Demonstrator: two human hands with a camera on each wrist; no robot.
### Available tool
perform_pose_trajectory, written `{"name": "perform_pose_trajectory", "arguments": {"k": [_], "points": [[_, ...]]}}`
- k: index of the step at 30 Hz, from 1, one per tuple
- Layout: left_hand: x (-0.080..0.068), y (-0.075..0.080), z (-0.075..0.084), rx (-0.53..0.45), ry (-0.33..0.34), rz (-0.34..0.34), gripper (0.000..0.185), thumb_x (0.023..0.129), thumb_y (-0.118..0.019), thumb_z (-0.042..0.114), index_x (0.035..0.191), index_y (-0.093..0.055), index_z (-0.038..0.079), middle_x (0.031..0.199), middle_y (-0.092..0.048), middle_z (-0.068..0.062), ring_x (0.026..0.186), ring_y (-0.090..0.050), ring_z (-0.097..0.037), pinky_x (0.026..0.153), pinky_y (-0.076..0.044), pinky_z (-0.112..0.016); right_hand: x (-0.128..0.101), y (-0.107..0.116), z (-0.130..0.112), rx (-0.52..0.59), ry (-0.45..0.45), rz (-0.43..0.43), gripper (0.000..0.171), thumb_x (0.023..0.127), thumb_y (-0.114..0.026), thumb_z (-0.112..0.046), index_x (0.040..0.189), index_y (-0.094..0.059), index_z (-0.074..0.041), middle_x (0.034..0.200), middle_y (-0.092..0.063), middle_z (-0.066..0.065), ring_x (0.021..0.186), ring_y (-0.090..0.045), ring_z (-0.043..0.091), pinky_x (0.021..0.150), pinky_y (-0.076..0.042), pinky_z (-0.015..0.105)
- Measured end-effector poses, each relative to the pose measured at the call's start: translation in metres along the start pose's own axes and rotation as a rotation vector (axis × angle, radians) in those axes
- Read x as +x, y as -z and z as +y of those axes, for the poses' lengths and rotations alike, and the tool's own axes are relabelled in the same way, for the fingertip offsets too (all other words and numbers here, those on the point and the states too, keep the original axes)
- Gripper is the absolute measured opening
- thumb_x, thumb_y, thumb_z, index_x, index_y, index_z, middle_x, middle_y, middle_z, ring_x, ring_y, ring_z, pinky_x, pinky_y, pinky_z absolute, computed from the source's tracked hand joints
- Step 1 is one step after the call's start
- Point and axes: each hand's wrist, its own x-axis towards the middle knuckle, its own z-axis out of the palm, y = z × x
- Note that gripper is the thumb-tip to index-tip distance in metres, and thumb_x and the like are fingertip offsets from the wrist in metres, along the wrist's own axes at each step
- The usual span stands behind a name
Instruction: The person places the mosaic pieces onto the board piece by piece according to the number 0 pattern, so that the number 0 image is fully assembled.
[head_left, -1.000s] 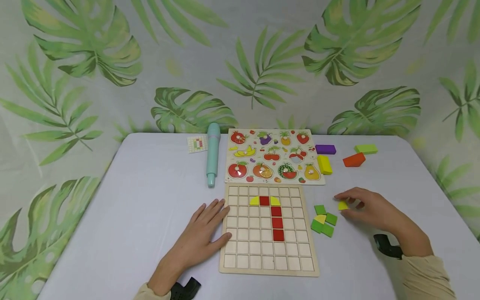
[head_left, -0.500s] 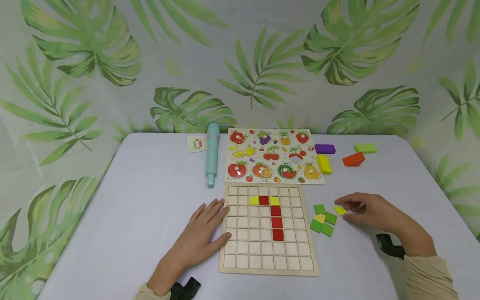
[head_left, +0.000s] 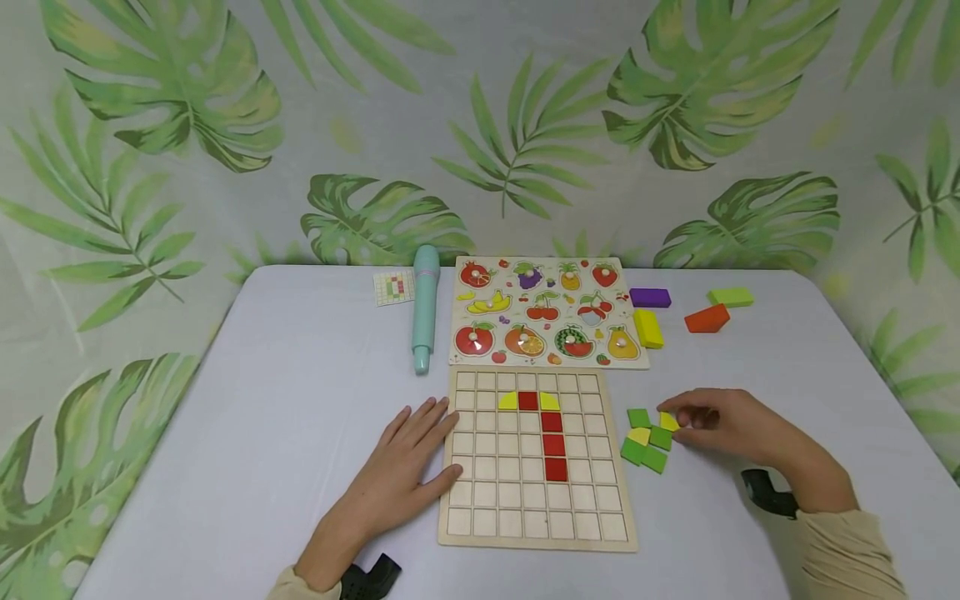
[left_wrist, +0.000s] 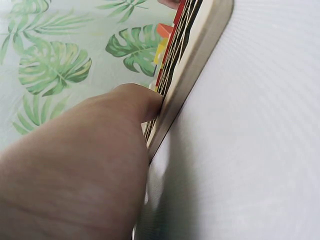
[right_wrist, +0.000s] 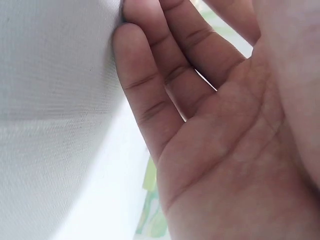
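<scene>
A wooden grid board [head_left: 525, 533] lies in front of me in the head view, with several red tiles [head_left: 553, 446] and two yellow tiles with a curved edge [head_left: 508, 402] in its cells. My left hand [head_left: 397, 467] rests with fingers straight on the board's left edge; the left wrist view shows the thumb [left_wrist: 142, 100] touching that edge. To the right of the board, my right hand [head_left: 735, 425] pinches a yellow tile [head_left: 668, 422] between thumb and index finger. That tile is beside a cluster of green tiles [head_left: 654, 461] around another yellow tile [head_left: 639, 436]. The right wrist view hides it.
Behind the grid stands a fruit puzzle board [head_left: 543, 312]. Left of it are a teal cylinder [head_left: 425, 308] and a small pattern card [head_left: 393, 288]. Purple [head_left: 650, 297], yellow [head_left: 648, 329], orange [head_left: 707, 318] and lime [head_left: 731, 297] blocks lie at the back right.
My right hand has shifted slightly left with the yellow tile, bringing it from apart on the tablecloth to the green tiles' side. The left hand stays where it was.
</scene>
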Motion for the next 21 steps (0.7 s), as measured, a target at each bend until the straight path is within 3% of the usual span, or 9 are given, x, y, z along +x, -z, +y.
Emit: {"name": "perform_pose_trajectory", "arguments": {"k": [4, 11, 15, 21], "points": [[0.0000, 0.0000, -0.0004, -0.002, -0.005, 0.003, 0.071, 0.101, -0.059, 0.048, 0.160, -0.040, 0.013, 0.169, -0.030, -0.005, 0.159, -0.022, -0.024, 0.130, -0.013, -0.047, 0.0000, 0.0002, -0.0008, 0.002, 0.006, 0.003, 0.034, 0.083, -0.087, -0.015, 0.115, -0.075, -0.013, 0.085, -0.060, -0.012, 0.078, -0.054, 0.000, 0.068, -0.052, 0.020], [0.0003, -0.0005, -0.0012, 0.008, -0.010, 0.001, 0.072, 0.101, -0.059, 0.050, 0.160, -0.039, 0.014, 0.169, -0.030, -0.005, 0.159, -0.022, -0.023, 0.130, -0.013, -0.047, -0.0028, 0.0021, -0.0023, -0.009, 0.058, 0.003, 0.042, 0.084, -0.083, -0.007, 0.124, -0.075, -0.017, 0.106, -0.069, -0.011, 0.088, -0.056, 0.002, 0.076, -0.055, 0.021], [0.0006, -0.0003, -0.0011, 0.008, -0.008, -0.003, 0.072, 0.101, -0.059, 0.050, 0.161, -0.039, 0.014, 0.169, -0.030, -0.005, 0.159, -0.022, -0.024, 0.130, -0.013, -0.047, -0.0024, 0.0016, -0.0011, -0.002, 0.067, -0.003, 0.038, 0.083, -0.083, -0.005, 0.119, -0.075, -0.013, 0.096, -0.065, -0.012, 0.085, -0.056, 0.003, 0.074, -0.056, 0.021], [0.0005, -0.0001, -0.0009, 0.005, -0.010, -0.002, 0.072, 0.102, -0.059, 0.049, 0.160, -0.039, 0.014, 0.169, -0.030, -0.005, 0.158, -0.023, -0.024, 0.130, -0.013, -0.047, -0.0007, 0.0015, -0.0030, 0.002, -0.046, -0.036, 0.033, 0.082, -0.087, -0.018, 0.111, -0.072, -0.013, 0.087, -0.059, -0.008, 0.082, -0.054, 0.005, 0.071, -0.053, 0.020]]}}
